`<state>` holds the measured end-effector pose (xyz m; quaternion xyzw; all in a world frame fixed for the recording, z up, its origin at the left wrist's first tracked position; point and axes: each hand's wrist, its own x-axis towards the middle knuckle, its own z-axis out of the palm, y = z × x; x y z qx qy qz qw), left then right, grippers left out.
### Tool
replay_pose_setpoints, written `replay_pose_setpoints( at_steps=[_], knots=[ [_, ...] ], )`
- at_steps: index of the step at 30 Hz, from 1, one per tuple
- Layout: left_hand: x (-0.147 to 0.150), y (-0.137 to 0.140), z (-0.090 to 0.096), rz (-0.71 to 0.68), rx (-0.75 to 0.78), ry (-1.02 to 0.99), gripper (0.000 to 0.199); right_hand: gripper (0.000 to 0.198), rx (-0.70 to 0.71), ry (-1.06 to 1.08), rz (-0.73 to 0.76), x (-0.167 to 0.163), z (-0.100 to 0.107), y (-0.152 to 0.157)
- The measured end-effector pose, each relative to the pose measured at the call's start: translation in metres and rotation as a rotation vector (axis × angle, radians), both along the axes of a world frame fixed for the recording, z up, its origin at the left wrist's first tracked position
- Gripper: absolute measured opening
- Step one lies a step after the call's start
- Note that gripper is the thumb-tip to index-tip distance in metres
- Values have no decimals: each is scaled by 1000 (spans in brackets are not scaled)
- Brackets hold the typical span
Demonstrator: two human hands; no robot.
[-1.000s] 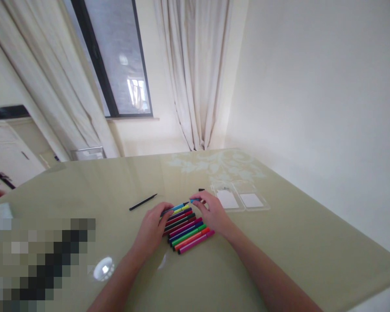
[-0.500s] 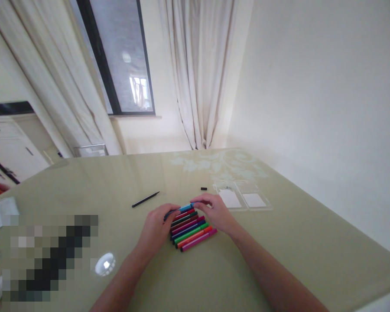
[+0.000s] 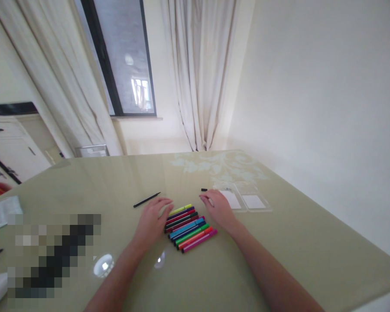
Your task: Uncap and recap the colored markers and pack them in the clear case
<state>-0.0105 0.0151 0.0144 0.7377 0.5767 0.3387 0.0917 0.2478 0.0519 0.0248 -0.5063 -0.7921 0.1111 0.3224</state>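
1. Our left hand (image 3: 152,220) has thumb and fingers parted, with nothing seen between them; it hovers at the left ends of the markers, and we cannot tell whether it touches any.
2. Our right hand (image 3: 221,211) has thumb and forefinger drawn near each other; we cannot tell whether anything small sits between them.
3. Between our hands, on the near side, lies the row of markers (image 3: 192,234), side by side, long axes running from lower left to upper right. The yellow marker (image 3: 181,209) forms the far edge, the light blue marker (image 3: 186,227) lies mid-row, and the magenta marker (image 3: 199,241) lies nearest us.
4. Just beyond our left fingers lies the uncapped black pen (image 3: 147,199), apart from the row and slanted much the same way, its tip pointing up and right. Our left hand is clearly the nearer.
5. Just beyond our right fingertips lies the black cap (image 3: 204,190), well to the right of that tip; our right hand is nearer to it.
6. Farther right, the clear case (image 3: 261,210) lies open on the table (image 3: 299,234).
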Motion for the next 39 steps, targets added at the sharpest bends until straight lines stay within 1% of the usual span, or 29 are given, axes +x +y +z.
replay_pose_setpoints(
  at_steps=[1,3,4,6,8,10,12,14,16,18,19,22,24,26,30,35,39],
  knots=[
    [-10,4,-4,118,12,45,37,25,43,-87,-53,2,-2,4],
    [-30,9,-10,370,-17,156,43,31,77,-245,-117,5,-8,11],
    [-38,11,-13,450,-47,199,45,35,79,-305,-133,6,-11,14],
    [-49,12,-16,533,-125,251,46,40,67,-391,-147,6,-18,18],
    [-53,12,-16,544,-182,281,42,37,46,-442,-145,5,-22,20],
    [-54,12,-15,526,-195,301,37,29,27,-464,-149,4,-24,21],
    [-52,13,-13,491,-174,286,33,23,7,-464,-166,4,-23,21],
    [-48,16,-12,414,-156,182,31,20,-12,-446,-178,5,-22,20],
    [-41,18,-12,288,-141,7,31,19,-28,-389,-175,5,-19,19],
    [-30,18,-10,148,-120,-140,33,18,-55,-250,-140,4,-16,16],
    [-24,17,-9,93,-107,-179,34,19,-74,-146,-106,3,-14,14],
    [-7,11,-6,4,-84,-195,34,20,-117,193,20,-3,-6,6],
    [-1,8,-4,-17,-85,-192,33,20,-124,328,78,-7,-1,0],
    [1,5,-3,-24,-87,-193,33,20,-130,381,106,-10,2,-4],
    [2,3,-1,-30,-91,-189,32,22,-145,428,145,-14,0,-7],
    [8,0,4,-43,-85,-190,31,22,-118,432,184,-16,-7,-6],
    [13,-4,8,-58,-84,-219,30,23,-150,458,187,-14,-4,-6]
  ],
)
